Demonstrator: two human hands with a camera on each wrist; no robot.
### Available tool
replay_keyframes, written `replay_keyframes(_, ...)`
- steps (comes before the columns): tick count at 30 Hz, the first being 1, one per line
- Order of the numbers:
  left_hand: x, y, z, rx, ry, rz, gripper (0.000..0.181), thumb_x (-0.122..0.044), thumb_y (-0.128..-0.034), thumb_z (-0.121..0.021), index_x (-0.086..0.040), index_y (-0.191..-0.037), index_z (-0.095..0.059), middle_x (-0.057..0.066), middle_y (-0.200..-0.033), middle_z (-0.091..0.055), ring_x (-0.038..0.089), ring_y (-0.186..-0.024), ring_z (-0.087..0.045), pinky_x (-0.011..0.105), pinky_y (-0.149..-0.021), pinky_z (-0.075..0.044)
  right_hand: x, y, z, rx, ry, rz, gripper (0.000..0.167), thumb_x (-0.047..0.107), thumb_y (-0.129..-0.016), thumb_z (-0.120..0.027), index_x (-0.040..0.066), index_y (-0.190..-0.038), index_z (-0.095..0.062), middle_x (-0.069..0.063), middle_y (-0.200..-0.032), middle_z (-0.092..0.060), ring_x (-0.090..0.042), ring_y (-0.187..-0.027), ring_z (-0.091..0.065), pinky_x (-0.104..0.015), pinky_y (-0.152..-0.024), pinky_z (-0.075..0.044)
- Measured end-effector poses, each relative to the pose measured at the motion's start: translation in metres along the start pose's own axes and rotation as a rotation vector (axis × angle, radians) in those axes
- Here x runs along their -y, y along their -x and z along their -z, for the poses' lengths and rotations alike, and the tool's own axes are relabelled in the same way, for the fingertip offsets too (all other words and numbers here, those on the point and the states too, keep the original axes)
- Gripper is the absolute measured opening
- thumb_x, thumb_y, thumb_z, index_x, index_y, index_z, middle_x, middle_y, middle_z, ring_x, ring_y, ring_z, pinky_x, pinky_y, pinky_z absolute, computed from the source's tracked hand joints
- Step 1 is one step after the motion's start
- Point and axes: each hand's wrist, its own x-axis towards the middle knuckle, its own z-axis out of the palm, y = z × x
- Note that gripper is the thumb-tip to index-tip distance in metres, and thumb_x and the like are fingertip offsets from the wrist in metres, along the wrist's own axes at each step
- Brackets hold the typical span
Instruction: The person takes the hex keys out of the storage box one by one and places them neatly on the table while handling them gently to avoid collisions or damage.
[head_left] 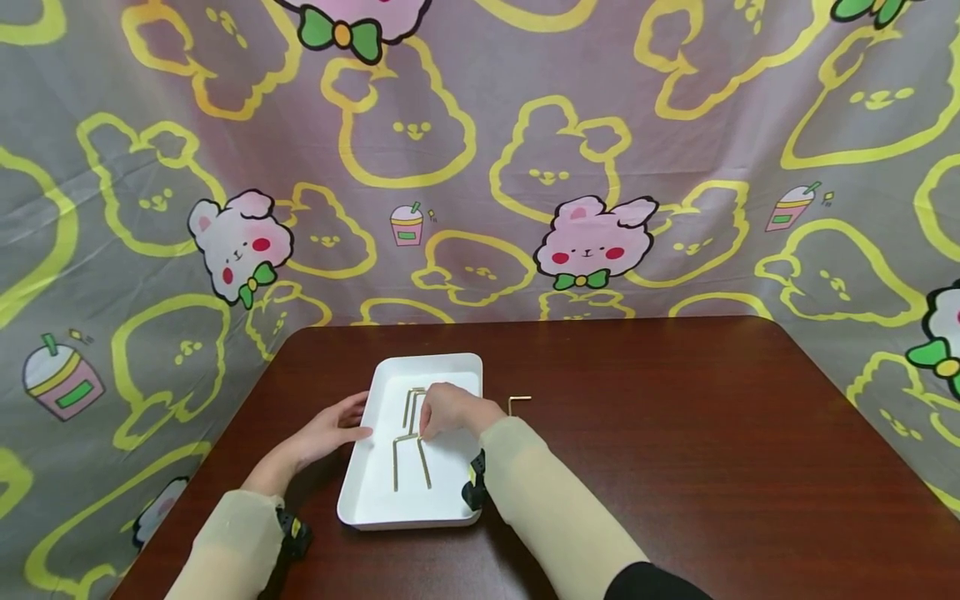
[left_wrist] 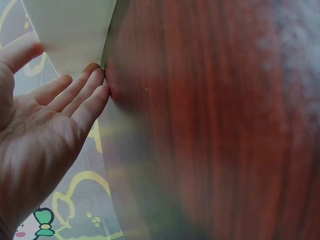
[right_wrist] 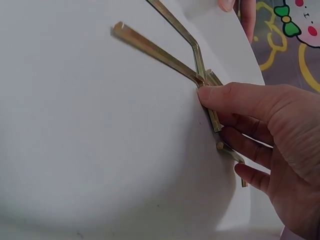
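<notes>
Somebody's left hand, fingers loosely spread and fairly straight, touches the left side of a white tray on the table. Their right hand pinches a gold-coloured L-shaped rod near its bend, inside the tray among other rods. Another such piece lies on the table, near the right sleeve.

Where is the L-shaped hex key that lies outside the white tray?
In the head view, the L-shaped hex key lies on the brown table, just right of the white tray and beyond the right sleeve.
</notes>
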Motion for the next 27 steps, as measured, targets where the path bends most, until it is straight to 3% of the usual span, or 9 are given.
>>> replay_keyframes(13, -0.0033, -0.0009, -0.0005, 0.002, -0.003, 0.008, 0.072, -0.017, -0.0922, -0.067, 0.005, -0.148, -0.028, 0.029, -0.137, -0.046, 0.044, -0.126, -0.043, 0.057, -0.102, -0.034, 0.0002, 0.0028, 0.0045, -0.01, 0.061, 0.0, 0.008, 0.014, -0.077, -0.077, 0.016, -0.07, -0.074, 0.013, -0.064, -0.058, -0.007, -0.061, -0.047, -0.019, -0.056, -0.038)
replay_keyframes(23, -0.0054, 0.0029, -0.0014, 0.004, -0.003, 0.006, 0.072, -0.017, -0.0926, -0.067, 0.006, -0.148, -0.028, 0.03, -0.138, -0.046, 0.044, -0.125, -0.043, 0.056, -0.102, -0.035, -0.0004, 0.0008, 0.003, -0.025, 0.022, 0.022, 0.013, 0.013, -0.076, -0.079, 0.018, -0.066, -0.072, 0.013, -0.062, -0.059, -0.006, -0.061, -0.047, -0.019, -0.056, -0.038)
replay_keyframes(27, -0.0066, 0.004, -0.0017, 0.006, 0.001, 0.007, 0.072, -0.017, -0.0924, -0.067, 0.006, -0.148, -0.028, 0.029, -0.138, -0.045, 0.044, -0.126, -0.043, 0.056, -0.102, -0.036, 0.0001, 0.0, 0.005, -0.031, -0.062, 0.054, 0.015, 0.009, -0.077, -0.078, 0.016, -0.066, -0.072, 0.012, -0.061, -0.059, -0.006, -0.058, -0.047, -0.019, -0.055, -0.039)
